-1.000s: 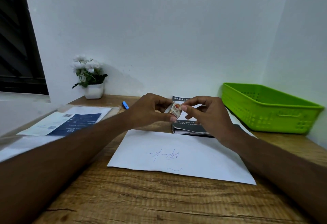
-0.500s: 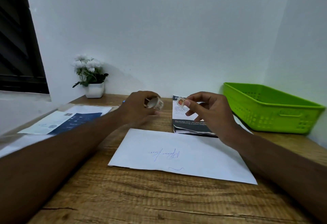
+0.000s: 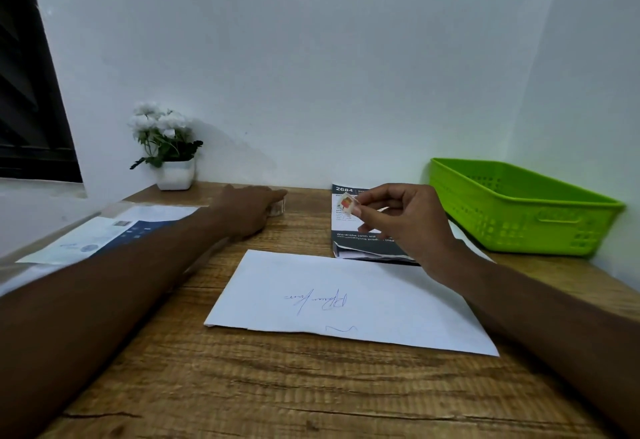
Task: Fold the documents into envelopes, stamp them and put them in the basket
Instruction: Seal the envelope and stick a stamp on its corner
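A white envelope with blue handwriting lies flat in the middle of the wooden table. My right hand hovers above its far edge and pinches a small red and white stamp between thumb and forefinger. My left hand reaches to the far middle of the table, resting on a small stamp roll that is mostly hidden under the fingers. A green plastic basket stands at the far right.
A dark and white folded leaflet lies behind the envelope, under my right hand. Printed documents lie at the left edge. A white pot of white flowers stands at the back left against the wall.
My hands have parted. The left hand carried the stamp roll away to the far middle of the table and set it down. The right hand kept the torn-off stamp.
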A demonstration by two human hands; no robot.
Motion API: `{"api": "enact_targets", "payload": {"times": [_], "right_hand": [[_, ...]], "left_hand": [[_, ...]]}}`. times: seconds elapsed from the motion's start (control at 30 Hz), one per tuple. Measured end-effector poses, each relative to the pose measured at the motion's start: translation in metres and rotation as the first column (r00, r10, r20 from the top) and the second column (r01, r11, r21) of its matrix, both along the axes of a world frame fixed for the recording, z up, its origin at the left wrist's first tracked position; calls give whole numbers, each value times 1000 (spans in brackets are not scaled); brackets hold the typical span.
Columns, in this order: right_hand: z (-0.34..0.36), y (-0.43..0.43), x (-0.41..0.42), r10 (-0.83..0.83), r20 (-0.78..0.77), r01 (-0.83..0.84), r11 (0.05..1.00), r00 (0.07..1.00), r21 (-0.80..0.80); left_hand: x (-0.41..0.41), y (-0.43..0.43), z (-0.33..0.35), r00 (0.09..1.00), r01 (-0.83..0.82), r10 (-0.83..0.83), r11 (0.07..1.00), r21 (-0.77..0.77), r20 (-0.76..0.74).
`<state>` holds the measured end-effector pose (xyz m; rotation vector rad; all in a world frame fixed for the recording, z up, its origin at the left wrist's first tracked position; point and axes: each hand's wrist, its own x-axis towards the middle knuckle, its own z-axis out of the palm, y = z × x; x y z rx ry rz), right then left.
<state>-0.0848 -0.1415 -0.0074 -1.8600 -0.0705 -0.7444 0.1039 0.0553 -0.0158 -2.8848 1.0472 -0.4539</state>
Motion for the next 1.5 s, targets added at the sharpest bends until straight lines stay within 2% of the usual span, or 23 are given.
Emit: {"api": "enact_targets", "payload": {"times": [0.07,0.13,0.2,0.27,0.33,0.4,0.47,0.53,0.67,0.93,1.23,1.5], "right_hand": [[0,0,-1,1,0,-1,1000,1000,-5],[1,1,-2,-3,1,3,1000,1000,3],[2,1,-2,-3,-2,3,1000,1000,24],[3,-1,-2,3,-5,-3,999,1000,40],[4,-2,-2,7,-2,-7,999,1000,49],[4,-2,-3,-4,-1,4,999,1000,47],[5,-2,-4,-10,-6,10,999,1000,32],[5,-3,-5,2,-14,-1,1000,1000,30],[6,-2,-6,14,-26,-12,998,1000,60],[10,-2,-7,70,-79,-57,985,994,160],[15,-1,-12,88,-28,-81,977,996,196],[19,-2,-13,68,5,-67,974,998,217]], "left_hand": [[-4,-1,0,999,-16,16,1000,-7,45],[-7,-3,1,987,-4,10,999,-40,157],[-14,-5,3,956,109,-56,979,-174,287],[-28,-13,9,915,298,-169,895,-331,367],[-53,-22,14,902,429,-324,731,-530,284],[-80,-31,18,852,412,-519,580,-703,71],[-97,-37,19,787,359,-615,512,-780,-41],[-104,-40,19,765,308,-640,467,-829,-76],[-104,-41,18,768,194,-626,427,-883,-133],[-114,-41,19,700,73,-680,373,-925,-219],[-120,-42,21,661,-66,-709,272,-960,-246],[-132,-44,23,634,-144,-725,229,-963,-268]]}}
